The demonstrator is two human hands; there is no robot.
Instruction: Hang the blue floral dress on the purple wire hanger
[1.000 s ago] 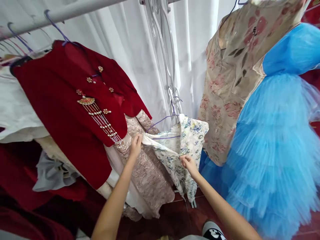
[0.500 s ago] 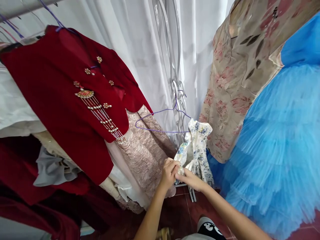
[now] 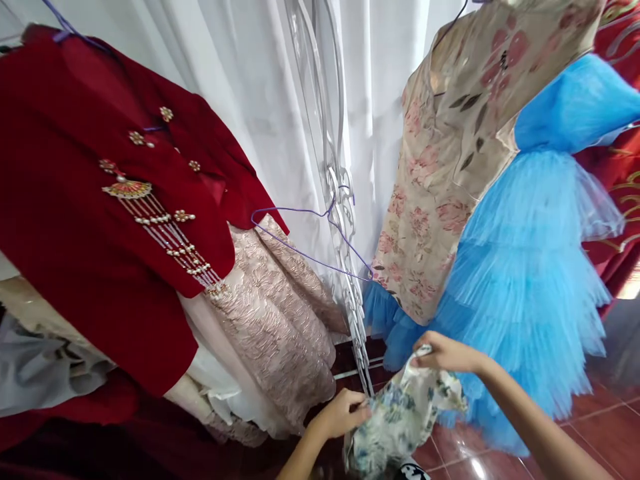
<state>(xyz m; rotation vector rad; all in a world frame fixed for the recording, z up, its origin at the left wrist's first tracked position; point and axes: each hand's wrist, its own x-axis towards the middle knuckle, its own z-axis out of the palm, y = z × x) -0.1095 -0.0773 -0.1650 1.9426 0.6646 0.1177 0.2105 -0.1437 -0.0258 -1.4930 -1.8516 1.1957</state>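
A small white floral dress [image 3: 395, 420] with blue flowers hangs between my hands, low in front of me. My right hand [image 3: 445, 353] pinches its upper edge. At the dress's left side my left hand [image 3: 343, 415] grips the cloth between thumb and fingers. The lower part of the dress is blurred and runs toward the bottom of the view. Above my hands, a bare purple wire hanger [image 3: 290, 210] hangs tilted from a white chain-like hanging strip [image 3: 347, 267].
On the left hang a dark red jacket [image 3: 150, 267] with beaded ornaments and a pink brocade garment [image 3: 280, 313]. To the right are a beige floral garment [image 3: 425, 200] and a blue tulle dress [image 3: 530, 267]. A white curtain [image 3: 250, 87] covers the back, above red floor tiles [image 3: 600, 427].
The floral dress has come off the purple hanger and moved down toward me. My hands have spread apart, the right one moving right. The hanger now tilts. The view has shifted right.
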